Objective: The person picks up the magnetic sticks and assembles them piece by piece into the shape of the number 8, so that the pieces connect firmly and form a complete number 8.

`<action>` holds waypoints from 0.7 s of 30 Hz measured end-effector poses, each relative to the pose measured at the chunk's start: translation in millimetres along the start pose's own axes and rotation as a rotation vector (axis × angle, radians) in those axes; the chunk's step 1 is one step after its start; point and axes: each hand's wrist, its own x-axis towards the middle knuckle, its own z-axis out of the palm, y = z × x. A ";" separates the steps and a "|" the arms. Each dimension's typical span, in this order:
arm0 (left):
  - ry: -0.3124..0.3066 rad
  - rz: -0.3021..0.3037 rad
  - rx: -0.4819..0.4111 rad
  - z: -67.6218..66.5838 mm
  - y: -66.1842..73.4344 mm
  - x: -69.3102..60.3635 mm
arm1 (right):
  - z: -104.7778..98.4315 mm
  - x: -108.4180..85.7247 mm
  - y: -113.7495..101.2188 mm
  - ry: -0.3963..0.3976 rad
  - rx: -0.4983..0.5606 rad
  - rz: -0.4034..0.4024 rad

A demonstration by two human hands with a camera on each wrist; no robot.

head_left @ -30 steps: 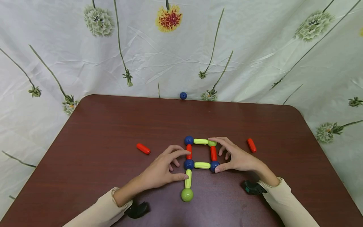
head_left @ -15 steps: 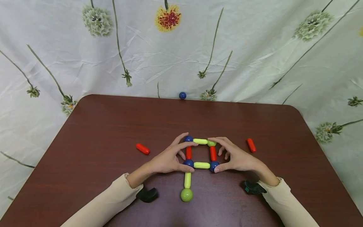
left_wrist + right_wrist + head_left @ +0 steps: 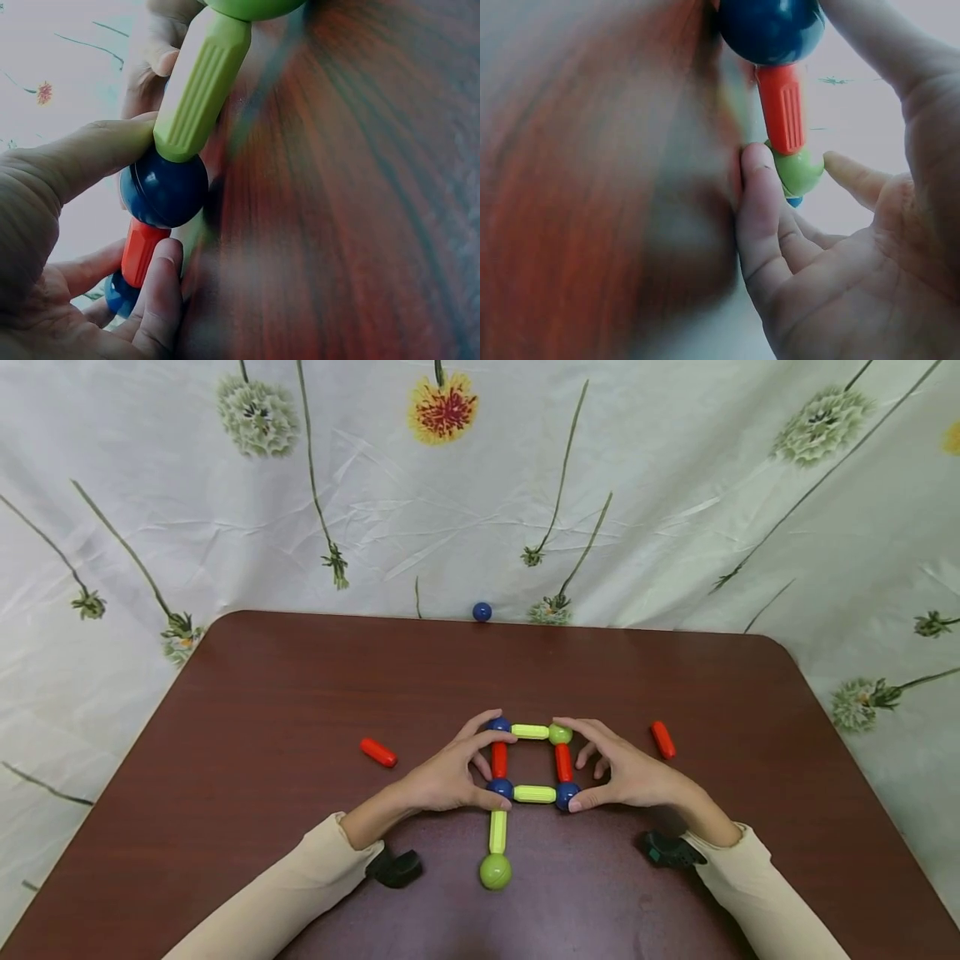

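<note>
A square of sticks and balls lies mid-table, with blue balls at upper left (image 3: 498, 726), lower left (image 3: 500, 789) and lower right (image 3: 567, 796), and a green ball (image 3: 560, 733) at upper right. Red sticks (image 3: 563, 762) form its sides, yellow-green sticks (image 3: 535, 794) its top and bottom. A yellow-green stick (image 3: 201, 86) runs down from the lower-left ball to another green ball (image 3: 495, 871). My left hand (image 3: 450, 772) grips the square's left side, thumb at the lower-left ball. My right hand (image 3: 633, 774) holds the right side between thumb, at the blue ball (image 3: 772, 26), and index finger, at the green ball (image 3: 799, 171).
One loose red stick (image 3: 378, 752) lies left of the hands, another (image 3: 663, 739) to the right. A blue ball (image 3: 482, 612) sits at the table's far edge, before a flowered cloth (image 3: 450, 527).
My left hand has moved up and right from the lower stick to the square's left side, its thumb now at the blue ball. My right hand has stayed nearly in place.
</note>
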 end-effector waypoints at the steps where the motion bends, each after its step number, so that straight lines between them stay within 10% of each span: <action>1: 0.000 -0.002 0.000 0.1 0.3 0.3 | -1.0 -0.6 -0.7 0.003 0.003 0.000; 21: 0.010 0.003 -0.016 -0.5 -2.3 -1.2 | -54.8 -44.2 10.3 0.377 -0.300 -0.046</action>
